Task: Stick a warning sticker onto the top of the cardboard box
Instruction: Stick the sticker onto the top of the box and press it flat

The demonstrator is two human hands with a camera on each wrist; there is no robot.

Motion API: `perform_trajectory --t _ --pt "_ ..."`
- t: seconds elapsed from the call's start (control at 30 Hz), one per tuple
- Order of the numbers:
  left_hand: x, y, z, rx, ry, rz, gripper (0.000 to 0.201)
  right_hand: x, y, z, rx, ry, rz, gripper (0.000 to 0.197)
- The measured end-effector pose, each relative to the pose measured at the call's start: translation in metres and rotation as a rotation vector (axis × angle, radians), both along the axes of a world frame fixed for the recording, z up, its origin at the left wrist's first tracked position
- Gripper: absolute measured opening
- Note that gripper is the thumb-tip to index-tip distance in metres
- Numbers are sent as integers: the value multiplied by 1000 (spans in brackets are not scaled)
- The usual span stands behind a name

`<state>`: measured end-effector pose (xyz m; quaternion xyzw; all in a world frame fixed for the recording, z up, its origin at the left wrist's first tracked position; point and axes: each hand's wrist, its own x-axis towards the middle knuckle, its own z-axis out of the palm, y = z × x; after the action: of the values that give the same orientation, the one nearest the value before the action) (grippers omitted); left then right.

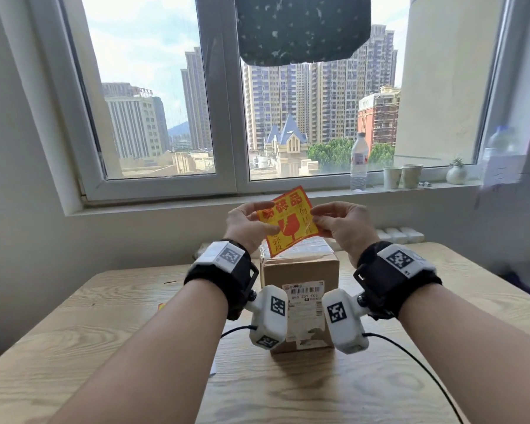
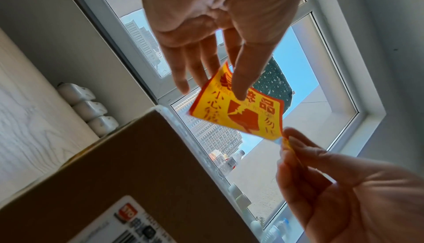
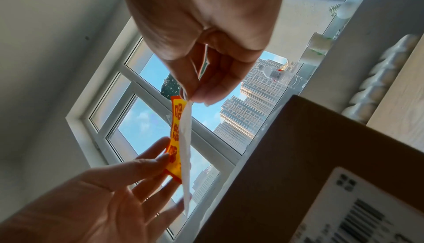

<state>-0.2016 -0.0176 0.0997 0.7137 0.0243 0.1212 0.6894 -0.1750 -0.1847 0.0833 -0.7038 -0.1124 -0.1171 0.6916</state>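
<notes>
Both hands hold a yellow and red warning sticker (image 1: 288,221) up in the air, just above the cardboard box (image 1: 300,269) that stands on the table. My left hand (image 1: 270,218) pinches its left edge, thumb on the printed face (image 2: 241,114) and fingers behind. My right hand (image 1: 314,217) pinches the right corner (image 2: 288,140). In the right wrist view the right hand (image 3: 192,96) grips the top corner, and a white backing sheet (image 3: 187,147) lies against the sticker (image 3: 175,134). The left hand (image 3: 167,156) touches its lower edge. The box top is partly hidden by the sticker.
The box carries a white shipping label (image 1: 303,304) on its near side. The wooden table (image 1: 104,332) reaches to the wall under the window. On the sill stand a water bottle (image 1: 358,162), two paper cups (image 1: 401,176) and a small plant pot (image 1: 456,173).
</notes>
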Motion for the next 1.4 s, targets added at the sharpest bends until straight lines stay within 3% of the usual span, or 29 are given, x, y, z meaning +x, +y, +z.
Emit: perform_trajectory --t 0.17,0.5,0.6,0.73,1.0,1.17,1.4 --pt "5 -4 -6 -62 -8 -58 48 5 2 4 40 -27 13 25" --pt "15 5 -15 -93 89 -114 23 18 -6 -5 150 24 12 27" --pt "15 7 -14 -39 80 -70 20 20 -9 -7 108 30 -8 28" --pt "17 9 -13 69 116 -73 40 16 -9 -8 48 37 16 24" --pt "20 11 -20 341 71 107 12 25 -6 -19 -293 38 -145 21" --pt "23 12 -21 314 148 92 17 27 -8 -20 -362 55 -196 13" --pt "25 6 -27 463 136 144 19 24 -6 -23 -495 71 -225 15"
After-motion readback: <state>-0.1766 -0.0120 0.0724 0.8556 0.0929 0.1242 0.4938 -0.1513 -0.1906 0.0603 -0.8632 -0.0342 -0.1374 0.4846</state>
